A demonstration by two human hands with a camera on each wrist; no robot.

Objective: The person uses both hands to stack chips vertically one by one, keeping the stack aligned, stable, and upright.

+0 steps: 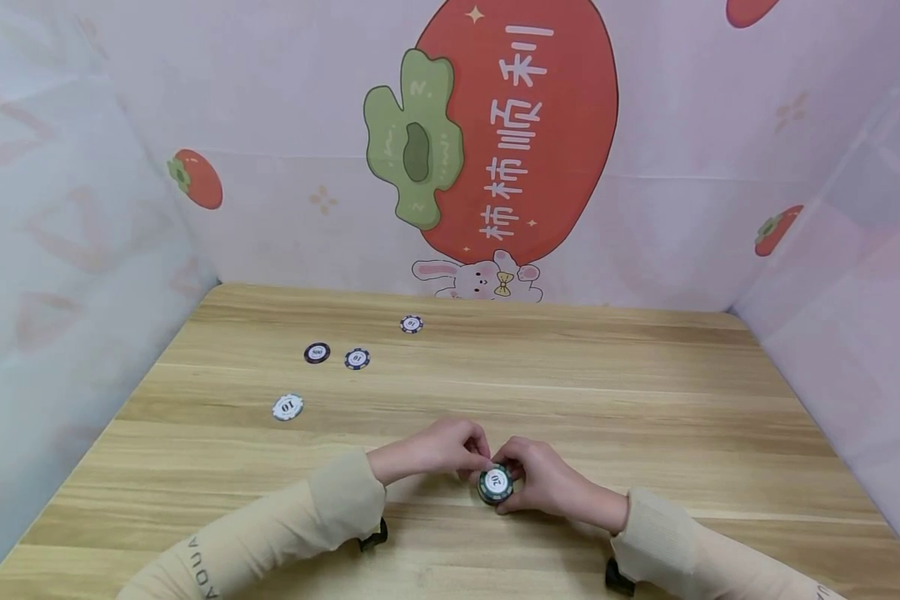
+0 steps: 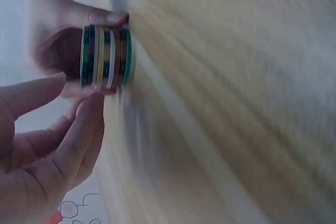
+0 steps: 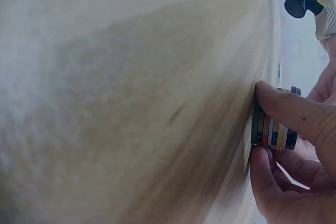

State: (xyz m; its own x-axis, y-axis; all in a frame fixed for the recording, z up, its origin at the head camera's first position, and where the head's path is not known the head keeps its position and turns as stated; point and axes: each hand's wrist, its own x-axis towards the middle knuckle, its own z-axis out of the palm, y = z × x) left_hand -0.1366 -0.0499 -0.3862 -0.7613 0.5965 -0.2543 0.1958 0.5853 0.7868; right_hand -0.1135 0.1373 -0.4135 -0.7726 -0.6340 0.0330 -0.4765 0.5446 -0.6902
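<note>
A short stack of poker chips stands on the table in front of me, with a green chip marked 20 on top. My right hand grips this stack from the right, thumb and fingers on opposite sides of its edge. From the left, my left hand reaches to the stack's upper rim, its thumb and fingertips apart with nothing between them. The left wrist view shows green, yellow, white and reddish edges in the stack. Part of the stack is hidden behind the right thumb in the right wrist view.
On the wooden table, loose chips lie at the back left: a white one marked 10, a dark one marked 500, and two blue-edged ones, a nearer chip and a farther chip. Printed cloth walls enclose the table.
</note>
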